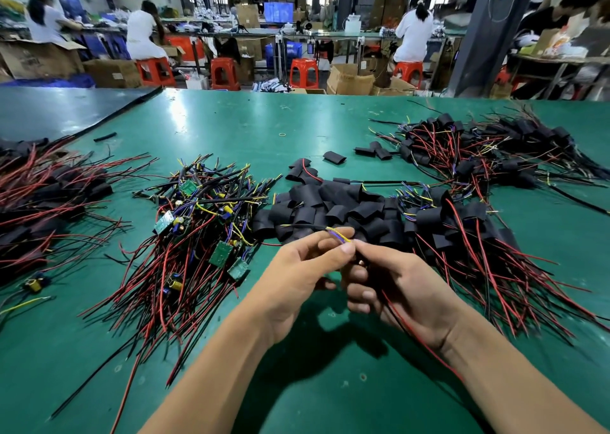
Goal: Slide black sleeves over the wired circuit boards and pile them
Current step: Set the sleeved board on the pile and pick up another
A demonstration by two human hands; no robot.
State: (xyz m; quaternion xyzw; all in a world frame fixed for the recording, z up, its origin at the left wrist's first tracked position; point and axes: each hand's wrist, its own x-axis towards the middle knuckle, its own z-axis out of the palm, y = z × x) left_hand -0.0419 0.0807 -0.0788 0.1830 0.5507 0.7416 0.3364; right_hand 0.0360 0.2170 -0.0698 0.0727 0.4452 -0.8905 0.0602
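Observation:
My left hand (297, 265) and my right hand (396, 288) meet above the green table, near its front. Both pinch one wired circuit board: its short yellow and purple wires (338, 234) stick up between the fingertips, and its red and black leads (416, 334) trail back under my right palm. The board itself is hidden by my fingers. A heap of empty black sleeves (333, 207) lies just beyond my hands. Bare green boards with wires (198, 232) are heaped to the left. Sleeved boards (462, 228) are piled to the right.
Another pile of sleeved boards (488, 149) lies far right, and one more (39, 195) at the left edge. Loose sleeves (334, 156) and a rubber band (282, 134) lie mid-table. A dark mat (59, 110) covers the far left corner. People work at benches behind.

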